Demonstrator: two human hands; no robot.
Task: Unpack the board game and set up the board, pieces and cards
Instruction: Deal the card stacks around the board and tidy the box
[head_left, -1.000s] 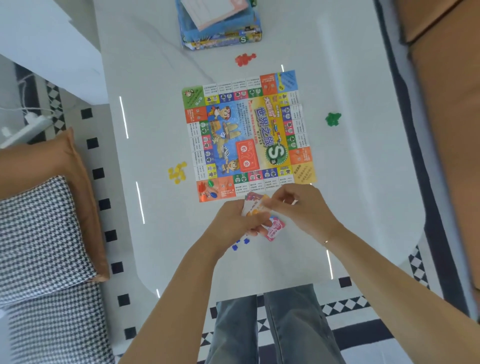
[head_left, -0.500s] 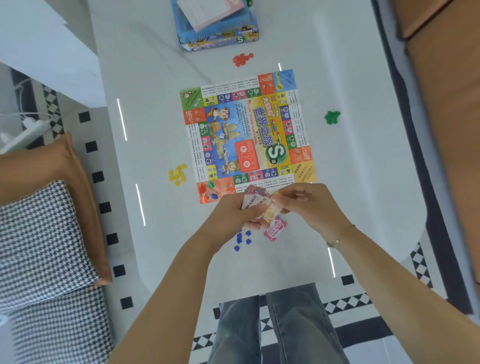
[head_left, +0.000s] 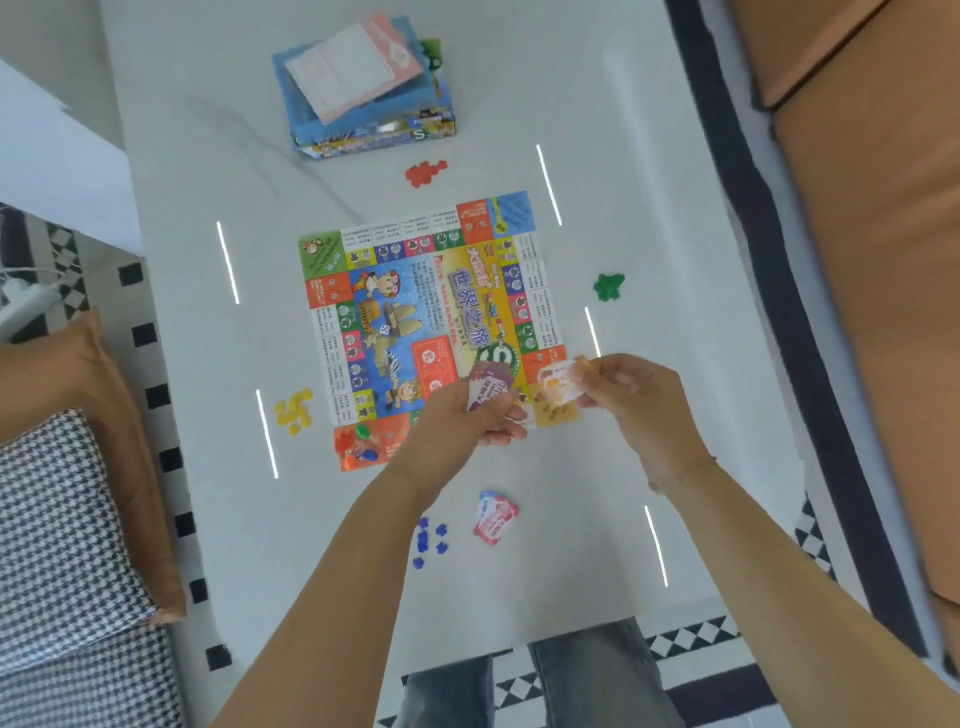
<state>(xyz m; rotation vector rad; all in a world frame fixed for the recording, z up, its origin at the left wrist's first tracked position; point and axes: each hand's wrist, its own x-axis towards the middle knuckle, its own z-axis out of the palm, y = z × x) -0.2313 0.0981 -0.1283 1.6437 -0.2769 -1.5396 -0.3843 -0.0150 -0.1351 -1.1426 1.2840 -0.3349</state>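
The colourful game board (head_left: 415, 322) lies open in the middle of the white table (head_left: 649, 156). My left hand (head_left: 467, 421) grips a small stack of cards (head_left: 488, 389) over the board's near edge. My right hand (head_left: 628, 400) pinches a single orange-and-white card (head_left: 558, 387), held a little to the right of the stack above the board's near right corner. A small pile of pink cards (head_left: 494, 517) lies on the table in front of the board. Pawns (head_left: 358, 447) stand on the near left corner square.
Token piles lie around the board: red (head_left: 425, 172) behind it, green (head_left: 609, 286) right, yellow (head_left: 293, 411) left, blue (head_left: 430, 540) near me. The blue game box (head_left: 374, 130) with a sheet on top sits at the back. Cushions (head_left: 67, 519) lie left, a sofa (head_left: 883, 260) right.
My right hand has pulled one card off the stack and carried it to the right, away from my left hand. The pink pile, hidden under the hands before, now shows.
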